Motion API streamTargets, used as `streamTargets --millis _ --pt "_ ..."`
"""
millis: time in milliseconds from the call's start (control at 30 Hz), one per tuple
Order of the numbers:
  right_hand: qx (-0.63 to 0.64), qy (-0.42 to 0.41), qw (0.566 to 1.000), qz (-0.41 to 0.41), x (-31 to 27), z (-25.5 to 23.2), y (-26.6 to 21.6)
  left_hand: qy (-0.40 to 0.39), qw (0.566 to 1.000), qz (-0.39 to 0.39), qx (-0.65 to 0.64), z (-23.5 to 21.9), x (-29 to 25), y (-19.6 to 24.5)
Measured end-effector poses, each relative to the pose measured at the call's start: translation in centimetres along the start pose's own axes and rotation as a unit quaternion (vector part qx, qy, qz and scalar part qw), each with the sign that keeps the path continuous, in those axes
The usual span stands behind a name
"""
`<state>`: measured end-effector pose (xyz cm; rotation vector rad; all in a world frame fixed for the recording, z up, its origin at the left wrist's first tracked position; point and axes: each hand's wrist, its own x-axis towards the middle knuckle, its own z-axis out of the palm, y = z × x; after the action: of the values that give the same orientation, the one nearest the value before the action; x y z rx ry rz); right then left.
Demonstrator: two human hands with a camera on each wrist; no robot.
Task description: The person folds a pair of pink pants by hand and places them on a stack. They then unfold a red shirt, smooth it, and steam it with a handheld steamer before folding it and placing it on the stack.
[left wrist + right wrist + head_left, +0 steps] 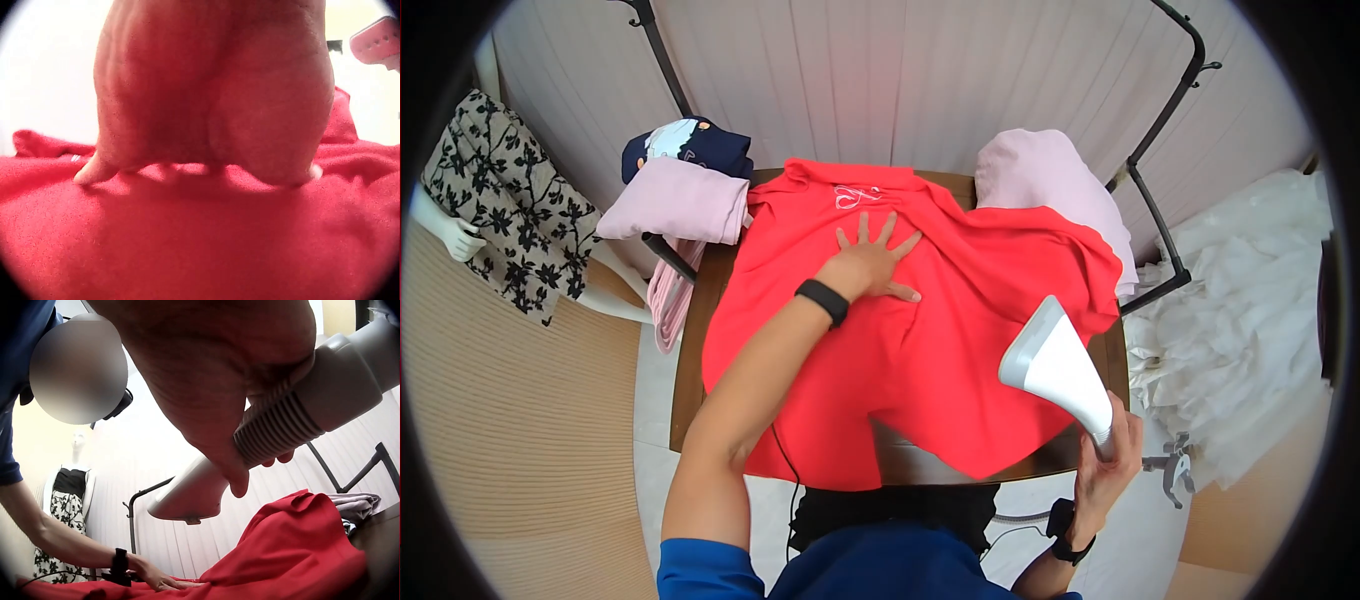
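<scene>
A red garment [800,330] lies spread over a dark wooden table [688,400], with a small white line design near its far edge. My left hand [865,268] rests on the cloth, fingers spread, a dark band at the wrist. In the left wrist view its palm [212,87] arches over the red fabric, with the fingertips down on it. My right hand [1112,455] grips the ribbed handle of a white and grey garment steamer [1065,375]. The steamer head is held over the garment's right side, its broad end pointing up and left in the head view.
Folded pink cloth [675,200] and a dark printed garment [710,145] sit at the back left. More pink cloth [1040,165] lies back right. Black rack posts [665,65] flank the table. A white ruffled dress [1230,300] hangs right; a floral-skirted mannequin [510,200] stands left.
</scene>
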<state>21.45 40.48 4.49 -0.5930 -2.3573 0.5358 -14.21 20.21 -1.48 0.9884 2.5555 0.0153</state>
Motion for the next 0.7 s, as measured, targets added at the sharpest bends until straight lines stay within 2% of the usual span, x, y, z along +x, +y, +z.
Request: streamTargets --millis 33,100,167,233,300,433,533,633,700 --pt "-0.001 0.002 1.000 -0.003 0.1 0.0 0.1 0.004 1.000 0.000 -0.001 0.2 -0.7 0.8" --pt "0.010 0.009 1.000 0.004 -0.1 -0.1 0.3 0.131 0.979 0.070 0.137 1.6 -3.0 3.5" --pt "0.016 0.021 1.000 0.004 -0.2 0.0 0.6 0.191 0.962 0.190 0.034 3.1 -5.1 6.2" --pt "0.021 0.032 0.999 0.003 -0.2 -0.1 0.6 0.251 0.925 0.284 0.009 4.6 -7.2 9.2" --pt "0.002 0.031 0.999 -0.011 -0.1 -0.4 0.5 0.161 0.940 0.300 -0.007 5.1 -9.0 12.1" --pt "-0.003 0.038 0.999 -0.026 -0.3 -0.8 0.4 0.191 0.944 0.267 -0.004 7.7 -9.1 15.4" --pt "-0.009 0.044 0.999 -0.024 -0.8 -1.2 0.5 0.183 0.940 0.288 -0.009 8.5 -7.8 16.8" --pt "0.012 0.050 0.999 -0.018 -1.1 -1.4 1.0 0.185 0.927 0.316 -0.080 10.1 -4.8 18.3" --pt "0.031 0.058 0.998 -0.010 -1.0 -1.7 1.0 0.255 0.901 0.320 -0.146 8.8 -4.0 18.9"
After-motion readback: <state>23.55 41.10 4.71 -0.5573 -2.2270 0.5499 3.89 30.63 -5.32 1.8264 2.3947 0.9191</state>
